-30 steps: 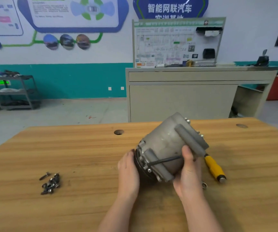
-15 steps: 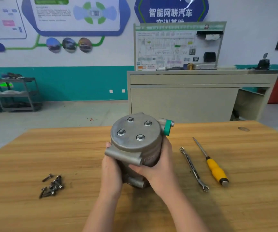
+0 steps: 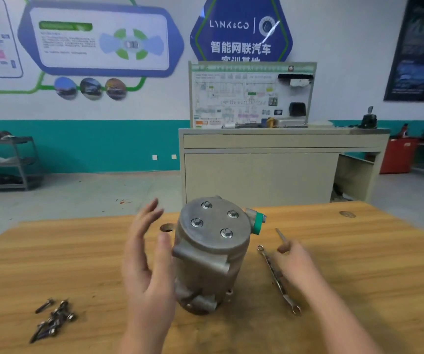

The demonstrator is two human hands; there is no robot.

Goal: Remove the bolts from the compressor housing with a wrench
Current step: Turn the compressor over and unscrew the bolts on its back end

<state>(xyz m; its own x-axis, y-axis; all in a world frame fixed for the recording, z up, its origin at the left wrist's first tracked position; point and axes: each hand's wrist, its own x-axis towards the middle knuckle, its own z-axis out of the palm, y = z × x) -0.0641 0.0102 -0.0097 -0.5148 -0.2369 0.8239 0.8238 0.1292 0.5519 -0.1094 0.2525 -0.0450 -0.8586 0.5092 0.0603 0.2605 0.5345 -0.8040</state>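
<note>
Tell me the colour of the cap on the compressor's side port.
Green cap on the grey metal compressor housing; head view.

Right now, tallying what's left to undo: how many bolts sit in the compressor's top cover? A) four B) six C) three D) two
A: four bolt heads show in a square pattern on the round top cover of the compressor housing.

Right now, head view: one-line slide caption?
Grey metal compressor housing upright on wooden table, four bolts in; open left hand beside it, right hand over steel wrench.
</note>
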